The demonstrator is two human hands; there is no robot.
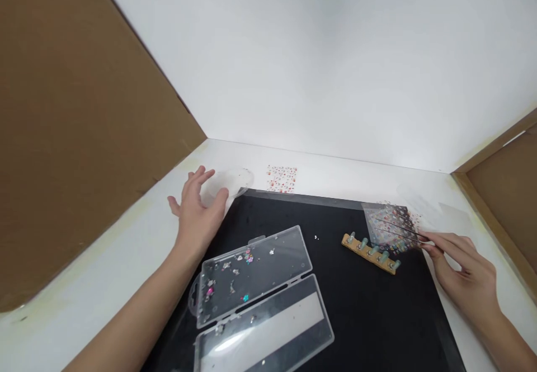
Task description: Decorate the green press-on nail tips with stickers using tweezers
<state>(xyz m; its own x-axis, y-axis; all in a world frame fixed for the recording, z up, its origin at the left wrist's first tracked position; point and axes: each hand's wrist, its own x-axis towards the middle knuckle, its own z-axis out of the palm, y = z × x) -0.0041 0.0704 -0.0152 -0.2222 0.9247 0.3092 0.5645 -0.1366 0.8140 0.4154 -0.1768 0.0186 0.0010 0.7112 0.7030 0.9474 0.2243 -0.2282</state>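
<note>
Open case on black mat, white wall behind; left grip spread, right grip pinching tweezers.

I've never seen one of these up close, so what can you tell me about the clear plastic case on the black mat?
The clear, hinged plastic case lies open on the black mat, slightly slanted, its two shallow rectangular halves side by side. The far half holds scattered small charms, including a pink one and a turquoise flower-like one. The near half has a wide white strip, a bright glare and a few pieces; its near end runs out of view. Neither hand touches the case.
</note>
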